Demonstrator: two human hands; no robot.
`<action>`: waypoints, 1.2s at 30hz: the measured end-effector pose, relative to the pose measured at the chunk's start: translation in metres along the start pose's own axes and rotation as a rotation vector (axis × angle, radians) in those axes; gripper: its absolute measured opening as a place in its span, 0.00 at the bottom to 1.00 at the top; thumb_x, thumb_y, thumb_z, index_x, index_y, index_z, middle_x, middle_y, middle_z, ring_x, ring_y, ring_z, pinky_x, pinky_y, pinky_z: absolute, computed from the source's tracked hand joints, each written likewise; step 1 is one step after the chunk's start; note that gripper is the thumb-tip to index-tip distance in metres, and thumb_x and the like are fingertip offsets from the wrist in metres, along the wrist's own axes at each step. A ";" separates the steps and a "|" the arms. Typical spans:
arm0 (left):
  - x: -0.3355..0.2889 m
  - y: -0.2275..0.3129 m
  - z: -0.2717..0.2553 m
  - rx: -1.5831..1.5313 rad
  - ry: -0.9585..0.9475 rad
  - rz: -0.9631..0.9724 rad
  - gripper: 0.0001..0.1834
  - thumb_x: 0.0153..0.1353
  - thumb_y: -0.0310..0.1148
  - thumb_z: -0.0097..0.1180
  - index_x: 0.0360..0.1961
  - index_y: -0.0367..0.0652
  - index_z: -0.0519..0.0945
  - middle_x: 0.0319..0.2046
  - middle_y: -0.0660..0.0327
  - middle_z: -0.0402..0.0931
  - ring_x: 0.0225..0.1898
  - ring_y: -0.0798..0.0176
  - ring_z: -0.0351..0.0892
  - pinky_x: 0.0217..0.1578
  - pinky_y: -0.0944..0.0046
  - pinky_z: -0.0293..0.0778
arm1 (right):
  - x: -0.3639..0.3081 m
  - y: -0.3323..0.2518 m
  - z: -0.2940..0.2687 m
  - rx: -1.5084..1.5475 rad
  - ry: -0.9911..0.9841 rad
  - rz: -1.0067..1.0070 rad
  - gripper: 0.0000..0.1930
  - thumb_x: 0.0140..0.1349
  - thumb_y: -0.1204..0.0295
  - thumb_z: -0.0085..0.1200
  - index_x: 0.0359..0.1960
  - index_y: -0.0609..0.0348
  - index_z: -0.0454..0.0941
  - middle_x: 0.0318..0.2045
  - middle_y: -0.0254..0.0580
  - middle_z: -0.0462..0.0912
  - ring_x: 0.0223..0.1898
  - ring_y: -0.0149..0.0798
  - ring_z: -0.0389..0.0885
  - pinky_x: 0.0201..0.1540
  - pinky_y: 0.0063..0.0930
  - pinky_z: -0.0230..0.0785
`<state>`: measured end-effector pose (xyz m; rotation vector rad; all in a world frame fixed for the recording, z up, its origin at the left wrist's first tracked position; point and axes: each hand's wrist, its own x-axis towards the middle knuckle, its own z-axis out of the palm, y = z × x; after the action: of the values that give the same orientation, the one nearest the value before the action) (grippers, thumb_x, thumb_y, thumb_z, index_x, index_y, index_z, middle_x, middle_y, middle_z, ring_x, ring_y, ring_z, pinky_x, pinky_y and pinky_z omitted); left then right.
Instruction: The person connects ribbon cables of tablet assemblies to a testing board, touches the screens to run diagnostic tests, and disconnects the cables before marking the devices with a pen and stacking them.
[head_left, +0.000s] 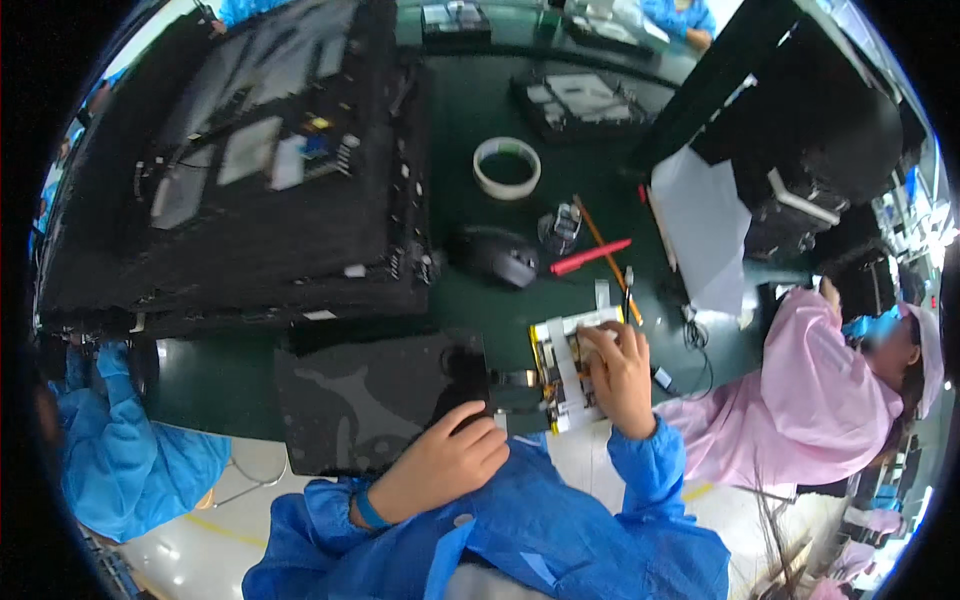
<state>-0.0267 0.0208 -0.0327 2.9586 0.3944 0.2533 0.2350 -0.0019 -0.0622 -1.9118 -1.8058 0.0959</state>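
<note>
A flat black screen panel (375,400) lies at the table's near edge. At its right edge my left hand (460,460) rests with curled fingers closed on the corner. Thin ribbon cables (515,378) run from that panel to an opened circuit assembly (570,375) with yellow edges and pale tape strips across it. Over the right part of this assembly is my right hand (620,370), its fingers bent and pressed together onto the surface. Whatever the fingertips pinch, if anything, is hidden beneath them.
Behind lie a black mouse (492,255), a tape roll (507,168), a red pen (591,257) and an orange stick (605,255). Stacked black trays (240,220) fill the left. A grey sheet (700,225) leans at right, near a co-worker in pink (800,390).
</note>
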 end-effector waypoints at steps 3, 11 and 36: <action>-0.005 -0.002 -0.008 -0.135 0.107 -0.055 0.18 0.49 0.41 0.61 0.42 0.48 0.80 0.45 0.67 0.75 0.49 0.66 0.72 0.60 0.55 0.61 | -0.001 0.000 0.003 0.024 0.033 0.004 0.18 0.52 0.80 0.51 0.45 0.51 0.80 0.44 0.45 0.74 0.44 0.50 0.70 0.50 0.40 0.62; -0.074 -0.008 -0.016 -0.212 0.440 -0.426 0.17 0.48 0.36 0.63 0.42 0.50 0.82 0.43 0.65 0.78 0.45 0.61 0.76 0.54 0.52 0.67 | -0.009 0.023 0.020 -0.110 0.085 -0.025 0.17 0.52 0.78 0.53 0.46 0.55 0.77 0.50 0.53 0.71 0.49 0.57 0.69 0.53 0.44 0.63; -0.089 0.014 0.035 0.111 0.568 -0.562 0.16 0.52 0.45 0.59 0.42 0.54 0.83 0.44 0.65 0.78 0.43 0.64 0.74 0.50 0.56 0.66 | -0.017 0.012 0.012 0.008 0.276 -0.165 0.14 0.64 0.78 0.46 0.51 0.62 0.76 0.48 0.44 0.79 0.45 0.36 0.76 0.48 0.27 0.67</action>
<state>-0.1019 -0.0210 -0.0775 2.6722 1.3024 1.0130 0.2391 -0.0145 -0.0823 -1.6697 -1.7603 -0.2068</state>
